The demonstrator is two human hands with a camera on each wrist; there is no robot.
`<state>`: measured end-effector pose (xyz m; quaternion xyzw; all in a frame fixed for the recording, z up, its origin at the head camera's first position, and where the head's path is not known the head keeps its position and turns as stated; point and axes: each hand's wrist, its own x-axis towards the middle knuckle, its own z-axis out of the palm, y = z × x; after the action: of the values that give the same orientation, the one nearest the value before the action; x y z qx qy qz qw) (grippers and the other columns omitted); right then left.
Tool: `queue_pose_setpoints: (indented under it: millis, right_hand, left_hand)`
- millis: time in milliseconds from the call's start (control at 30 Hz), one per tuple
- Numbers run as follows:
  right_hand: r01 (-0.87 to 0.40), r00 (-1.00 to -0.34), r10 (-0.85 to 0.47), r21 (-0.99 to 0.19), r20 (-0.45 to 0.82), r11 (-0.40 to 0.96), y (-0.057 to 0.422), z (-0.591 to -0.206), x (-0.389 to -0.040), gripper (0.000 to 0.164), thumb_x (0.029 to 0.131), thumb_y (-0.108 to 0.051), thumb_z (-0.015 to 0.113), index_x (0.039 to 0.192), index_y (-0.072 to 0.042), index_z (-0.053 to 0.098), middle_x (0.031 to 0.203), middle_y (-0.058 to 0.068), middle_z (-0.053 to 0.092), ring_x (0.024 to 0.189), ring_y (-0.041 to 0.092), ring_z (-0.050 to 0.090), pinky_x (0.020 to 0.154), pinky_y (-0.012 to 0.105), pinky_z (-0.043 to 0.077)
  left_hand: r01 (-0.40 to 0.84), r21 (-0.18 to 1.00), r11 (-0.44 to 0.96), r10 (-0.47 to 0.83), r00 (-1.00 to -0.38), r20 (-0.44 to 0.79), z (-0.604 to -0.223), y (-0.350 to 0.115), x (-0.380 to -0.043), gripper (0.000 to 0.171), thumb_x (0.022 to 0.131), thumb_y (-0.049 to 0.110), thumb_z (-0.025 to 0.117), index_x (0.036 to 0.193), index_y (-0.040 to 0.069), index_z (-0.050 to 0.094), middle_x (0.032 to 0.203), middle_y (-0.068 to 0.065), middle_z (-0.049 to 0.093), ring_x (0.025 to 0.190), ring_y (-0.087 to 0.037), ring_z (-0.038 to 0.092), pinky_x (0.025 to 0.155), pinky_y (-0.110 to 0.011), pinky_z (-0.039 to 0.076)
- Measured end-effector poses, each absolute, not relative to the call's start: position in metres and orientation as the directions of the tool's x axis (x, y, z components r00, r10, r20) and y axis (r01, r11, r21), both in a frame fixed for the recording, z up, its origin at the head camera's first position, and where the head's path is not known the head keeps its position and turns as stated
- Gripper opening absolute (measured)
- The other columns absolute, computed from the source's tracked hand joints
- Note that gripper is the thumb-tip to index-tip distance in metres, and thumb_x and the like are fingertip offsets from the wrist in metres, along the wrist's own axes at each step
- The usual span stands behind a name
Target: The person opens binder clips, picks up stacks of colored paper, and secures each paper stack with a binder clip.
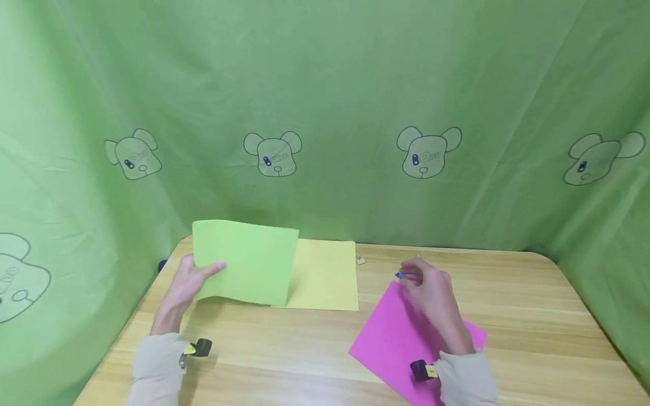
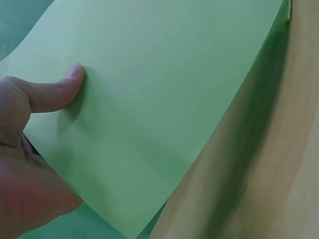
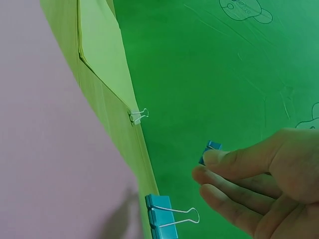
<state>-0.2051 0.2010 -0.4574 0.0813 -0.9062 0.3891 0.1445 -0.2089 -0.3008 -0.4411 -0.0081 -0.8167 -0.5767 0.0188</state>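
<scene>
The left hand (image 1: 188,279) grips green paper (image 1: 249,262), partly hiding yellow paper (image 1: 330,276) with 1 white clip (image 1: 361,260) just beside; the right hand (image 1: 430,285) pinches 1 blue clip (image 1: 399,275) near pink paper (image 1: 388,338).

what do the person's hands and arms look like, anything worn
The left hand and right hand are bare. Pale beige sleeves stop short of the hands, each with a black device and a yellow label at its end.

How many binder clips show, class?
3: blue clip in the right hand, white clip near yellow paper, teal clip low in right wrist view; more may be hidden.
</scene>
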Motion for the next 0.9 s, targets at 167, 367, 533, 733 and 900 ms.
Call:
queue_pose_setpoints:
  millis: [167, 367, 533, 733, 900]
  right_hand:
    - [-0.246, -0.950, -0.028, -0.687, 0.312, 0.684, 0.204, -0.456, -0.205, 0.026, 0.087, 0.007, 0.074, 0.113, 0.003, 0.070, 0.106, 0.018, 0.075, 0.098, 0.033, 0.073, 0.085, 0.045, 0.061]
    - [-0.234, -0.952, -0.010, -0.706, 0.306, 0.669, 0.210, -0.455, -0.203, 0.028, 0.087, 0.005, 0.076, 0.113, 0.004, 0.069, 0.106, 0.019, 0.075, 0.098, 0.033, 0.073, 0.085, 0.041, 0.061]
    - [-0.251, -0.946, -0.013, -0.707, 0.324, 0.662, 0.212, -0.455, -0.202, 0.027, 0.085, 0.006, 0.078, 0.111, 0.004, 0.068, 0.105, 0.020, 0.074, 0.096, 0.034, 0.073, 0.083, 0.039, 0.061]
    - [-0.245, -0.947, -0.008, -0.707, 0.320, 0.664, 0.214, -0.455, -0.202, 0.027, 0.085, 0.006, 0.078, 0.110, 0.002, 0.068, 0.104, 0.019, 0.075, 0.096, 0.033, 0.073, 0.082, 0.037, 0.061]
    - [-0.254, -0.943, -0.010, -0.701, 0.333, 0.666, 0.216, -0.454, -0.203, 0.028, 0.084, 0.005, 0.080, 0.109, 0.003, 0.069, 0.103, 0.019, 0.075, 0.094, 0.033, 0.074, 0.080, 0.036, 0.062]
  left_hand:
    - [0.037, 0.956, 0.293, -0.044, -0.998, 0.052, -0.434, -0.287, -0.219, 0.040, 0.096, 0.021, 0.074, 0.125, -0.003, 0.060, 0.113, -0.006, 0.068, 0.104, -0.015, 0.061, 0.096, -0.030, 0.048]
    - [0.070, 0.981, 0.183, -0.071, -0.994, 0.084, -0.438, -0.259, -0.236, 0.037, 0.095, 0.015, 0.074, 0.124, -0.003, 0.059, 0.109, -0.004, 0.069, 0.099, -0.017, 0.063, 0.092, -0.031, 0.053]
    - [0.082, 0.983, 0.162, -0.048, -0.995, 0.091, -0.454, -0.237, -0.244, 0.038, 0.097, 0.020, 0.072, 0.126, -0.001, 0.060, 0.115, -0.010, 0.070, 0.104, -0.020, 0.064, 0.097, -0.037, 0.053]
    - [0.128, 0.971, 0.201, 0.008, -0.992, 0.129, -0.474, -0.219, -0.249, 0.040, 0.097, 0.020, 0.072, 0.129, -0.001, 0.060, 0.124, -0.019, 0.068, 0.115, -0.031, 0.064, 0.108, -0.051, 0.047]
    - [0.102, 0.975, 0.199, -0.018, -0.994, 0.108, -0.484, -0.214, -0.249, 0.037, 0.093, 0.013, 0.074, 0.125, 0.000, 0.060, 0.121, -0.019, 0.068, 0.112, -0.033, 0.064, 0.106, -0.052, 0.048]
